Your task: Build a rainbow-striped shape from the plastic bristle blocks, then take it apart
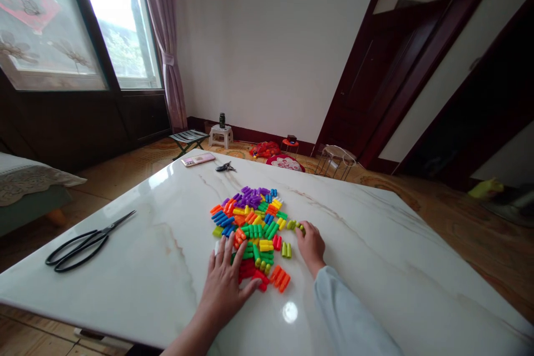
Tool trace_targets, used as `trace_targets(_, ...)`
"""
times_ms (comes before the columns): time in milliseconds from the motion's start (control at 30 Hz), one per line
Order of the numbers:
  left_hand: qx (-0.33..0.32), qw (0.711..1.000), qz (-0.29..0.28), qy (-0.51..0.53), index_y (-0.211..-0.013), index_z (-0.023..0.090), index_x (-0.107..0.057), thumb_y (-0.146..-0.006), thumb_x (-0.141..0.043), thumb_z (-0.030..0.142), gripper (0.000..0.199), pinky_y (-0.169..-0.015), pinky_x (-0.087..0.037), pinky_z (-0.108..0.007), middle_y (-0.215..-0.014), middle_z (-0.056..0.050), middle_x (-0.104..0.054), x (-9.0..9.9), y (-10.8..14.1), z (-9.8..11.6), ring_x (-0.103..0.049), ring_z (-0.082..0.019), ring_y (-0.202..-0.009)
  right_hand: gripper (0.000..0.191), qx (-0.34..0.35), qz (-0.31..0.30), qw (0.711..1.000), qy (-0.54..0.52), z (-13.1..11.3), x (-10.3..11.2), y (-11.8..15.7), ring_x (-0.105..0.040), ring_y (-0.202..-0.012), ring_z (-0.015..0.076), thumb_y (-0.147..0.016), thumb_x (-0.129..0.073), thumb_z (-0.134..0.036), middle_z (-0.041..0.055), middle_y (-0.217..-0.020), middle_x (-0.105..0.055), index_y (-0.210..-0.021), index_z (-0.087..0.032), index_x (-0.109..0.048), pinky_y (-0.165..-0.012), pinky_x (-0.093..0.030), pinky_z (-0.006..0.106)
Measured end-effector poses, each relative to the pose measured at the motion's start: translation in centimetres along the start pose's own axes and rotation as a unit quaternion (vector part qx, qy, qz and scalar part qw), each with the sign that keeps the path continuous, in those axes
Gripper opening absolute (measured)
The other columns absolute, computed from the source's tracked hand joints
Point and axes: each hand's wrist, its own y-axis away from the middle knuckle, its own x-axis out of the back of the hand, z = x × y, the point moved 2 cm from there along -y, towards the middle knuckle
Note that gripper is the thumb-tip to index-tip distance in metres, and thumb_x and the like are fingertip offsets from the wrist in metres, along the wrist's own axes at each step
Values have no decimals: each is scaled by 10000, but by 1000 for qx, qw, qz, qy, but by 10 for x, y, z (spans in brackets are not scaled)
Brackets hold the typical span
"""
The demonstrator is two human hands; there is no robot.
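A pile of bright plastic toy blocks point(252, 216), each shaped like short tubes joined side by side, lies in the middle of the marble-patterned table point(375, 267). My left hand point(225, 275) rests with spread fingers over the near left side of the pile, covering part of the red and green blocks. At the pile's right edge, my right hand point(311, 246) has its fingers closed on an olive-green block point(291, 225). Close by lie another olive-green block point(286, 250) and, nearer to me, an orange block point(280, 278).
Black-handled scissors point(89, 245) lie on the table's left side. Toward the far edge are a pink phone point(198, 159) and small dark pliers point(225, 167). Beyond the table stand a folding stool point(189, 138), a white stool point(221, 136) with a can, and a wire-legged stool point(337, 156).
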Motion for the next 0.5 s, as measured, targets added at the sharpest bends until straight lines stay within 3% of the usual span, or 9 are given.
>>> trace_targets(300, -2, 1000, 6, -3, -1455, 262, -335, -792, -544, 570, 760, -1080, -234, -567, -1554, -94, -211, 1, 1, 1, -140, -366, -1418, 222, -11, -29, 999, 8, -9, -6, 8, -578, -941, 175, -887, -420, -301, 35, -1029, -633, -1019, -224, -581, -710, -375, 252)
trace_targets(500, -2, 1000, 2, -1, -1454, 258, -340, -782, -567, 553, 767, -1083, -235, -558, -1558, -102, -192, 4, 0, 2, -139, -372, -1417, 389, -37, -10, 999, 3, -7, -7, 13, -571, -1009, 191, -804, -527, -292, 70, -1152, -595, -1181, -199, -495, -751, -400, 264)
